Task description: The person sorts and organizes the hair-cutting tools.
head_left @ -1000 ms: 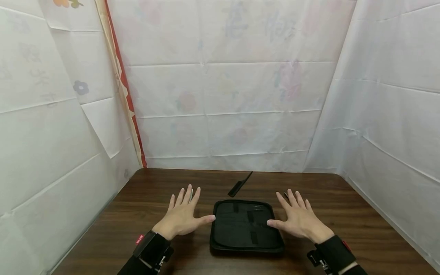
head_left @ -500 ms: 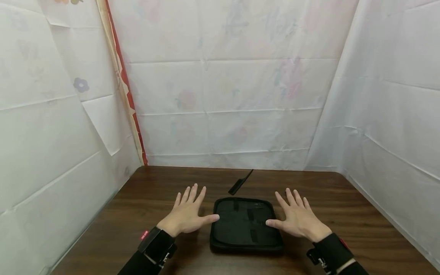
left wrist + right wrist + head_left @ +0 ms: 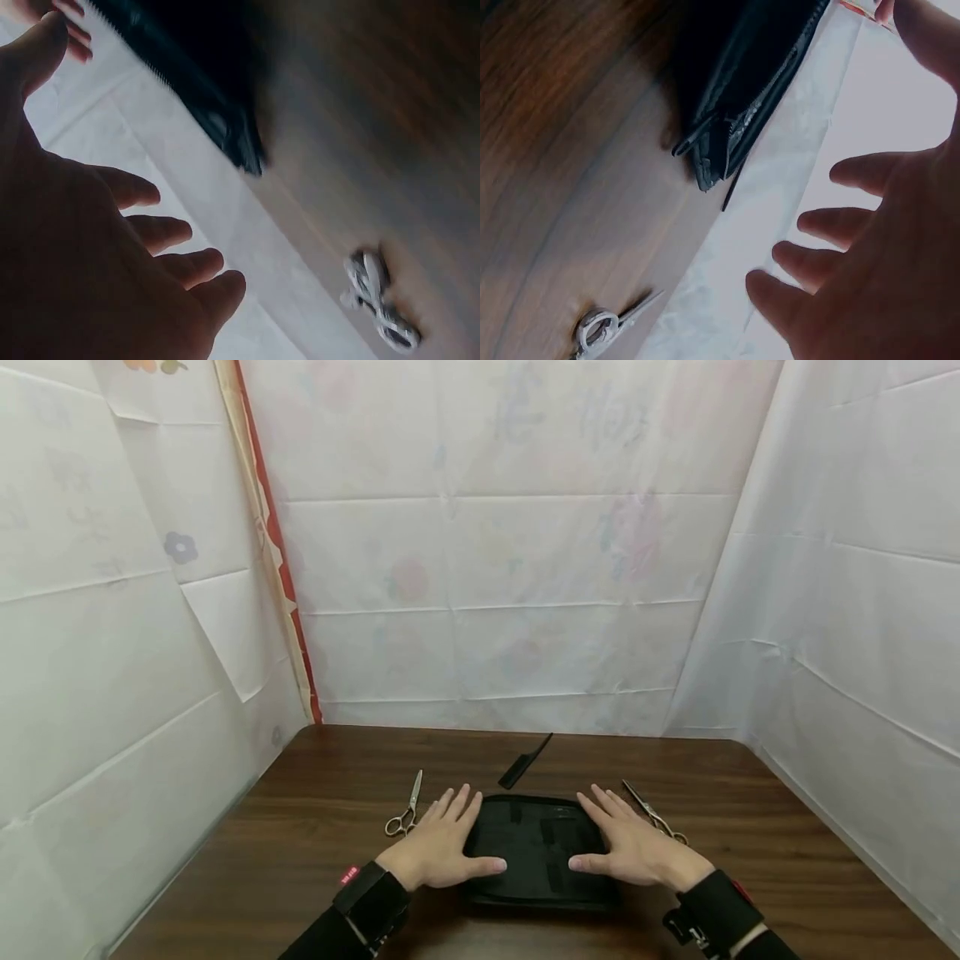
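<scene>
A black zip case (image 3: 536, 835) lies open and flat on the table, with elastic loops on its inner face; its zip edge shows in the left wrist view. My left hand (image 3: 442, 843), fingers spread, is over the case's left edge, its thumb reaching above the inside. My right hand (image 3: 633, 843) mirrors it at the right edge, palm down and holding nothing. In both wrist views the palms stand apart from the case. Silver scissors (image 3: 406, 810) lie beyond the left hand. Another pair of scissors (image 3: 652, 814) lies beyond the right hand, partly covered by it.
A black tail comb (image 3: 522, 764) lies behind the case, its thin handle pointing at the back edge. The brown wooden table (image 3: 300, 860) is enclosed by white cloth sheets (image 3: 487, 568) at the back and both sides.
Both hands have moved inward over the case, the left one to the right and the right one to the left. The scissors behind them have come into sight. Case and comb stay put.
</scene>
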{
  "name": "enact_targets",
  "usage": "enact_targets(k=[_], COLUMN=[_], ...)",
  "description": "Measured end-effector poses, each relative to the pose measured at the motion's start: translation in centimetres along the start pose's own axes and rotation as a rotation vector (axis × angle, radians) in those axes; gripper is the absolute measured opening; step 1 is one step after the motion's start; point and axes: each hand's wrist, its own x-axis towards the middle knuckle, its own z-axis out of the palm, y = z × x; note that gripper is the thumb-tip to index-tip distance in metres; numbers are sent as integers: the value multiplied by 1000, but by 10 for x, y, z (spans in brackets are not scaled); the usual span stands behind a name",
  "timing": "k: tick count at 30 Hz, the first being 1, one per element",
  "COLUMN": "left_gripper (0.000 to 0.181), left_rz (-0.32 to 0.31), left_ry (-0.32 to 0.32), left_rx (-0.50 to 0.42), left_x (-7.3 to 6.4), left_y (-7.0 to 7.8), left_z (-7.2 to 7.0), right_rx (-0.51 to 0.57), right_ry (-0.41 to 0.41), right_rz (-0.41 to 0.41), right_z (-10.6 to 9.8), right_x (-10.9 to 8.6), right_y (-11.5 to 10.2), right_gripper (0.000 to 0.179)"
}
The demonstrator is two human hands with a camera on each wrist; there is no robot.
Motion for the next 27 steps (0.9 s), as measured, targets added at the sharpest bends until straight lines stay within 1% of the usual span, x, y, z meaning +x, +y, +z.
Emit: enact_targets(k=[3,7,11,14,19,23,27], left_gripper=[101,100,99,97,94,94,93], left_rz=[21,37,45,35,0,-25,-27], left_ry=[-30,-48,-68,-86,-119,-147,-160], left_rx=[26,82,92,76,57,66,92], left_x=[3,7,10,12,16,18,20], left_y=[7,16,20,20,17,17,20], left_z=[3,7,9,10,12,14,17], right_rx=[23,45,42,28,24,29,29], right_ry=[-24,-48,-78,-97,-114,-138,-155], right_rz=[-1,-20,-35,-49,-67,-64,-45], right_z=[2,7,14,19,22,23,27], right_x=[2,4,5,5,8,10,10], right_y=[-1,-2,-2,-1,0,1,3], right_gripper=[95,96,96,96,96,97,98])
